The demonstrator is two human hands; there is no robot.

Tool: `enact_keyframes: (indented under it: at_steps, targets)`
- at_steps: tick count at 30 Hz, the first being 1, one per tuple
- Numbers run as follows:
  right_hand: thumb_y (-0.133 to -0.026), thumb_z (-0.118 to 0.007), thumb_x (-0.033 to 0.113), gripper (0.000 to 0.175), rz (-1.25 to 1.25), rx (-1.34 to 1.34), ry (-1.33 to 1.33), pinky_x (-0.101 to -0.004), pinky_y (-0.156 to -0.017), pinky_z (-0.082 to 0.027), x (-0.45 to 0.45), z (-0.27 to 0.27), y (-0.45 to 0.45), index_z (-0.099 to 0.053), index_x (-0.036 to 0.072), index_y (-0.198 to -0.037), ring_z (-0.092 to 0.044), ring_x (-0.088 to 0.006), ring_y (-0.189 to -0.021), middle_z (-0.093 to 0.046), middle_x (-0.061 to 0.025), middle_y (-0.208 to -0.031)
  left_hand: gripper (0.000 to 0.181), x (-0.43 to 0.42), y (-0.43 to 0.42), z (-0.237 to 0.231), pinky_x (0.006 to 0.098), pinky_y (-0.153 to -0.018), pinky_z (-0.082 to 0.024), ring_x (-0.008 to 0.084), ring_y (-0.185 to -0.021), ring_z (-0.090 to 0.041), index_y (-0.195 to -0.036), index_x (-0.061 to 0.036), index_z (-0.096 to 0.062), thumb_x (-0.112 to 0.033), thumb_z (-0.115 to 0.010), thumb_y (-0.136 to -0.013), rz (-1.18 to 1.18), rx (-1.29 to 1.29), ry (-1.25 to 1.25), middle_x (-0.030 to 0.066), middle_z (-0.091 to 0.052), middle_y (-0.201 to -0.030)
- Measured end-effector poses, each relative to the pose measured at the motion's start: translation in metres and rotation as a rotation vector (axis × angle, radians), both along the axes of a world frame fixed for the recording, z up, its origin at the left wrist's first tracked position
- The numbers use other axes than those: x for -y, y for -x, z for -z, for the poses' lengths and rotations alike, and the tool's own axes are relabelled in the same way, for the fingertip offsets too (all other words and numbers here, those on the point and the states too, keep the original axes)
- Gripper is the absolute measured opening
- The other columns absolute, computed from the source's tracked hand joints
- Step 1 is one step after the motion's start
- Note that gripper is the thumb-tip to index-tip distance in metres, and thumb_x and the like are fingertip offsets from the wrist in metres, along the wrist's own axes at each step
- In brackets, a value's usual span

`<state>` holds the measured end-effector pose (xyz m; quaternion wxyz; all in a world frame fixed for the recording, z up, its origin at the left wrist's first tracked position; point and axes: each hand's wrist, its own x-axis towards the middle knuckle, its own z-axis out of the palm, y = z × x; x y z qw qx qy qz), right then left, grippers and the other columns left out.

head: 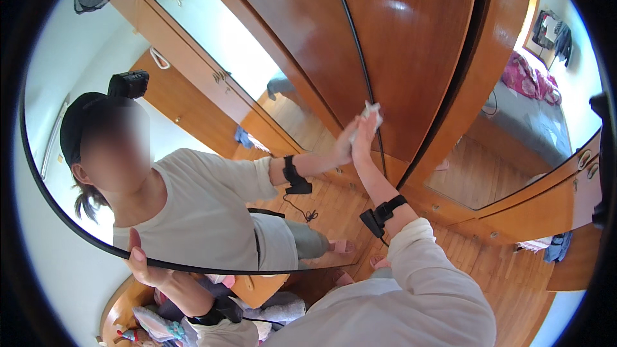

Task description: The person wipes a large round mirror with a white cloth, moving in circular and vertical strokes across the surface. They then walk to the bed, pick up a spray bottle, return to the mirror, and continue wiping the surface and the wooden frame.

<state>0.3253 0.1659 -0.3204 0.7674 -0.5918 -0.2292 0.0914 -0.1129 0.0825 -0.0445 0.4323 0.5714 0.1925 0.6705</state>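
A large mirror with a thin black frame (212, 269) fills the left and middle of the view. My left hand (152, 270) grips its lower edge, the thumb lying over the frame. Near the mirror's right edge, my right hand (365, 137) holds a crumpled white tissue or cloth (375, 110) against the glass. The reflected hand meets it there, slightly blurred. My reflection, in a cap with a camera and a white top, stands in the mirror. Each of my forearms carries a black strapped device with a cable.
To the right stands a wooden wardrobe (434, 72) with a mirrored door (462, 173), which reflects a bed and hanging clothes. Below the mirror are plush toys (156, 323) and an orange-brown wooden piece (262, 289). Pink slippers (343, 278) stand on the wooden floor (482, 270).
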Motion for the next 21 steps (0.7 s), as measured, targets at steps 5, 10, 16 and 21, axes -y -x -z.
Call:
enact_keyframes:
  at_steps: [5, 10, 16, 21]
  targets:
    - [-0.092, -0.019, 0.042, 0.06, -0.147, 0.493, 0.056, -0.0407, -0.106, 0.001, 0.027, -0.104, 0.026, -0.008, 0.006, -0.138, 0.001, -0.0273, -0.134, -0.003, -0.0117, -0.145, 0.062, 0.017, -0.036, -0.014, 0.0423, -0.091, -0.038, 0.0298, -0.108, -0.047, -0.124, 0.0029, -0.039, -0.041, -0.051, -0.082, -0.289, 0.207, 0.053, 0.0182, -0.049, -0.117]
    - [-0.092, -0.015, 0.043, 0.06, -0.238, 0.536, 0.07, -0.0411, -0.106, 0.001, 0.034, -0.098, 0.01, -0.01, 0.004, -0.138, 0.001, -0.0293, -0.133, -0.004, -0.0126, -0.145, 0.073, 0.045, -0.082, -0.004, 0.0418, -0.099, -0.027, 0.0238, -0.118, -0.036, -0.129, -0.0104, -0.036, -0.064, -0.038, -0.079, -0.462, 0.389, 0.235, 0.0075, -0.036, -0.133]
    - [-0.092, -0.025, 0.027, 0.052, -0.13, 0.78, 0.076, -0.0447, -0.106, -0.006, 0.027, -0.042, -0.033, -0.019, -0.005, -0.133, -0.008, -0.0373, -0.131, -0.015, -0.0215, -0.141, 0.051, 0.098, -0.072, 0.122, 0.036, -0.101, -0.022, 0.0173, -0.118, -0.035, -0.121, -0.0114, -0.042, -0.05, -0.032, -0.089, -0.054, 0.312, 0.267, 0.0009, -0.043, -0.125]
    - [-0.092, -0.027, 0.025, 0.051, -0.211, 0.819, -0.089, -0.045, -0.106, -0.007, 0.023, -0.033, -0.043, -0.019, -0.005, -0.134, -0.008, -0.0394, -0.13, -0.013, -0.0223, -0.141, 0.049, 0.136, -0.087, 0.204, 0.033, -0.097, -0.027, 0.0138, -0.111, -0.039, -0.114, -0.0127, -0.043, -0.053, -0.032, -0.088, -0.244, 0.328, 0.554, -0.0029, -0.046, -0.114]
